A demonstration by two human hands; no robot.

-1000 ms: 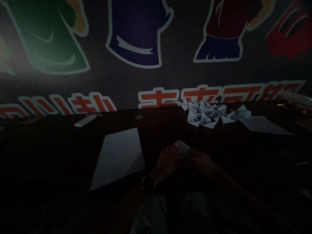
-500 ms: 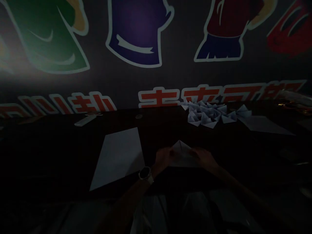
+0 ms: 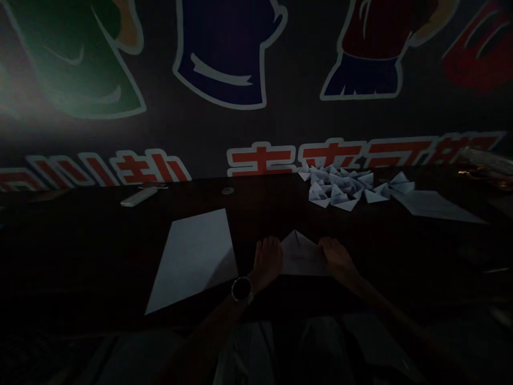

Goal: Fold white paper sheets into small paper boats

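Observation:
A folded white paper [image 3: 302,259] with a pointed top and a straight lower edge lies on the dark table between my hands. My left hand [image 3: 268,259], a round watch [image 3: 241,289] on its wrist, is at the paper's left edge with its fingers curled together on it. At the opposite edge my right hand [image 3: 336,258] grips the paper, fingers closed and their tips partly hidden. A large flat white sheet [image 3: 196,256] rests left of my left hand.
Several folded paper boats [image 3: 340,187] are heaped at the back right, beside another white paper [image 3: 436,206]. A pale oblong object [image 3: 139,197] lies at the back left, and a small round object [image 3: 228,190] near the painted wall [image 3: 288,123]. The light is dim.
Both hands have slid outward, left to the left and right to the right, toward the side edges of the folded paper, uncovering more of it. The paper has stayed in place.

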